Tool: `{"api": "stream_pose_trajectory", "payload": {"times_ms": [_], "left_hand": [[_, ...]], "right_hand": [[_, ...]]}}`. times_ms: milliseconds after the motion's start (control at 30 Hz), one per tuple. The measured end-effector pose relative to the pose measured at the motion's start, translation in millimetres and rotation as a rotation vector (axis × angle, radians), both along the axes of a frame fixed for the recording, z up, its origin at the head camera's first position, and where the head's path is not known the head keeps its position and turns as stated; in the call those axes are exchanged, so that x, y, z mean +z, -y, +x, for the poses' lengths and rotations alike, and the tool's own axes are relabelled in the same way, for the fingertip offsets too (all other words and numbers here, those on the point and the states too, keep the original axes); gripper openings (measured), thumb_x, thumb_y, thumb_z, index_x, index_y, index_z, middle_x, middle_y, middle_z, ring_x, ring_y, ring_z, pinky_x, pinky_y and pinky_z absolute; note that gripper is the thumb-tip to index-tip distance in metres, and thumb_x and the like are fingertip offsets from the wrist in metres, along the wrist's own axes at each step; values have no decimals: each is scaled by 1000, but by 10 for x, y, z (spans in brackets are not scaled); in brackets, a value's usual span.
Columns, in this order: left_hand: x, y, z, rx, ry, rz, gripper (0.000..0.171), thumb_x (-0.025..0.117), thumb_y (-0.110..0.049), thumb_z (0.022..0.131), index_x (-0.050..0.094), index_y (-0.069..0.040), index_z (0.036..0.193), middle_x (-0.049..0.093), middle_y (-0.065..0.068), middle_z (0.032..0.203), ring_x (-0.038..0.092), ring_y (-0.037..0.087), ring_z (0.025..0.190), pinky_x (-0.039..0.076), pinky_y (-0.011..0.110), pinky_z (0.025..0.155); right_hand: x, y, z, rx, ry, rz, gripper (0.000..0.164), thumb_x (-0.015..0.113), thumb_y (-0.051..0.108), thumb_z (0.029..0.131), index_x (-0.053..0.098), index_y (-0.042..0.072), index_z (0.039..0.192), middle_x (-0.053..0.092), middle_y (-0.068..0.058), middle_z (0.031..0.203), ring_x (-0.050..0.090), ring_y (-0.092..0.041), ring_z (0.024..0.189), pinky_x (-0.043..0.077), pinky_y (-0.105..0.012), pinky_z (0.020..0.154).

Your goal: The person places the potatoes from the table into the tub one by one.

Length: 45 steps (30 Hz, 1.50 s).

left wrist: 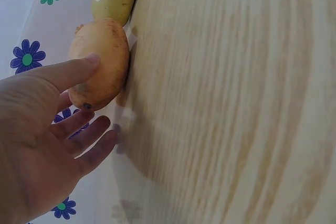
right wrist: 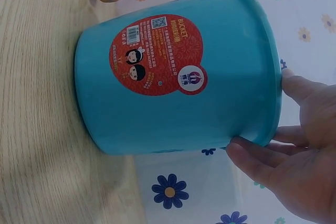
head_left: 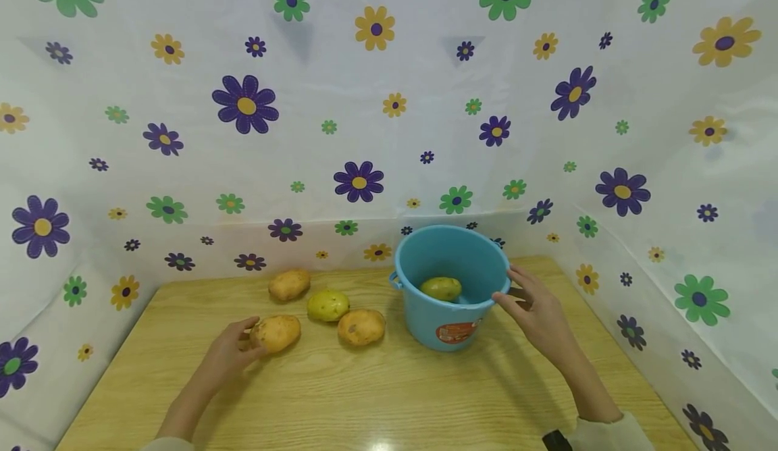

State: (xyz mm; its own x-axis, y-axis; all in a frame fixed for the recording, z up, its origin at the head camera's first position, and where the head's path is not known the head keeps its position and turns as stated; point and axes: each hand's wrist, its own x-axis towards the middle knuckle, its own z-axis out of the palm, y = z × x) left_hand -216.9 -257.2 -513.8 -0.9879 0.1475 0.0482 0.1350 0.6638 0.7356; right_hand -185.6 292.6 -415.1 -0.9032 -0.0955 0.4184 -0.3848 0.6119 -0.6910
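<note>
My left hand has its thumb and index finger about the left end of a tan potato. In the left wrist view the thumb lies on this potato, while the other fingers extend loosely below it. Over on the right, my right hand grips the rim of a light blue bucket, thumb and fingers at its right side. The bucket stands upright, and a greenish potato lies inside. The right wrist view shows a red label on its wall.
Between the left hand and the bucket lie a greenish potato and a tan potato. Another tan potato sits farther back. Flower-patterned white sheeting surrounds the wooden table at the back and sides.
</note>
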Motion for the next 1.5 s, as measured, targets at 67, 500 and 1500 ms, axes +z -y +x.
{"api": "stream_pose_trajectory", "payload": {"times_ms": [67,500,1500], "left_hand": [[-13,-14,-5,-1,7,-19,74,81,-16,90,43,13,147,47,40,139,60,50,116,55,56,97],[-43,-53,-15,18,18,-29,72,81,-15,91,44,12,146,50,38,140,62,43,114,55,55,96],[163,-121,177,53,-16,61,77,80,-28,93,43,9,149,50,34,144,64,42,116,60,39,91]], "right_hand": [[2,5,5,1,-2,-4,59,68,14,102,44,-15,147,41,-32,153,65,-47,116,60,-46,88],[28,15,7,-2,14,-24,60,69,9,100,43,-14,148,40,-32,154,65,-46,117,59,-47,89],[-15,6,3,7,-20,-21,58,68,13,102,44,-14,147,43,-32,152,66,-47,114,60,-46,87]]}}
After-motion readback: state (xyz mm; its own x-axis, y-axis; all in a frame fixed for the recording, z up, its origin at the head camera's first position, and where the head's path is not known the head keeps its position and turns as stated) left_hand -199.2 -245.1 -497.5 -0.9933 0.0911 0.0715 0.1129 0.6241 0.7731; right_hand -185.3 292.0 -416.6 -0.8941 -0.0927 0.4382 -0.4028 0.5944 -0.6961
